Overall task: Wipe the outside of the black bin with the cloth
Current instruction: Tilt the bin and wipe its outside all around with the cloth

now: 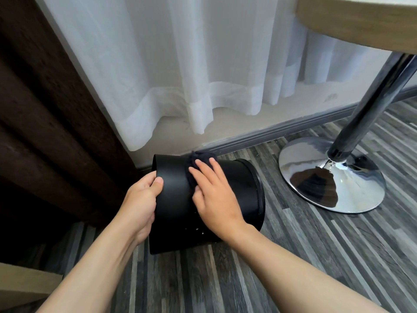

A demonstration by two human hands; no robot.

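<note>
The black bin lies on its side above the floor, its open rim to the left and its base to the right. My left hand grips the bin's rim, thumb on the outside wall. My right hand lies flat on the upper side of the bin, pressing a dark cloth against it. Most of the cloth is hidden under my fingers; a bunched part shows beyond the fingertips.
A chrome table base and its slanted pole stand close to the right of the bin, under a wooden tabletop. White sheer curtains and a dark brown curtain hang behind. The floor is grey striped laminate.
</note>
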